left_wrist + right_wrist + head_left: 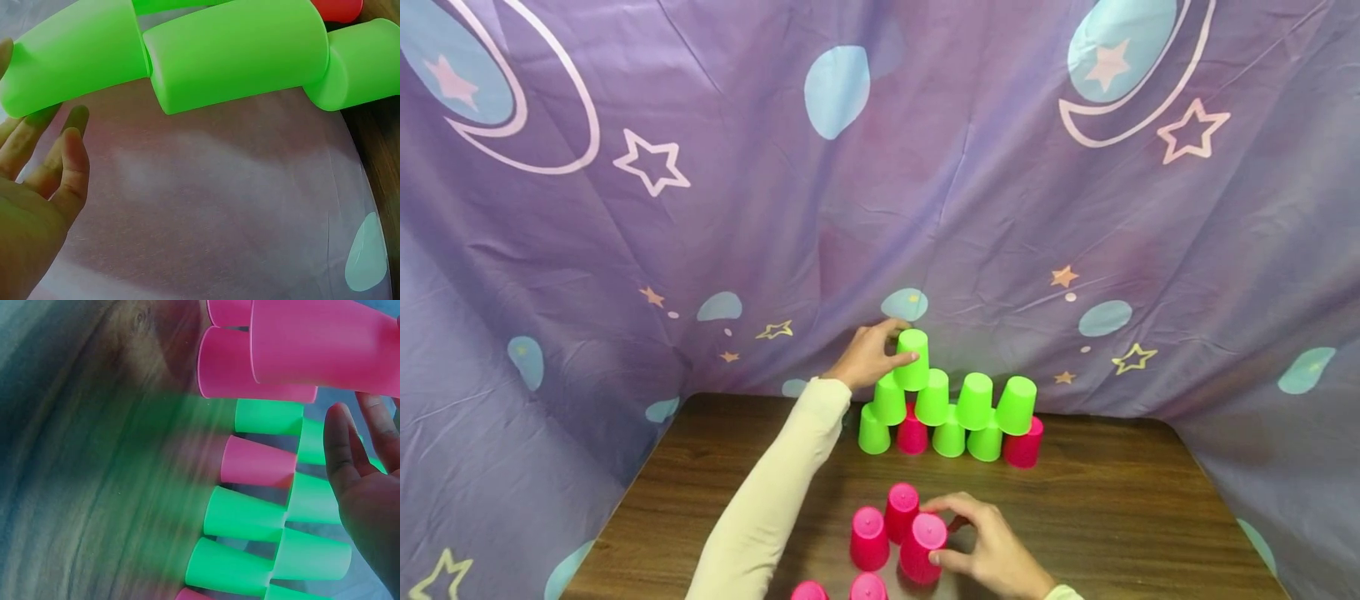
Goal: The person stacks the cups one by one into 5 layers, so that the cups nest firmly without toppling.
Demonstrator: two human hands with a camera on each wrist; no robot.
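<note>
My left hand [867,358] grips an upside-down green cup [914,362] between thumb and fingers, at the left end of a cup wall. In the left wrist view, this cup's rim meets the base of another green cup [237,56]. The wall has a lower row of green and pink cups and an upper row of green cups [975,402]. Nearer the front, my right hand [988,542] holds an upside-down pink cup [925,550] by its sides. In the right wrist view its rim is raised off the table, beside a standing pink cup [228,365].
More upside-down pink cups stand left of my right hand, one [869,540] near the middle and another [868,587] at the bottom edge of the head view. The brown wooden table [1120,508] ends at a purple patterned cloth [970,208] hanging behind the wall of cups.
</note>
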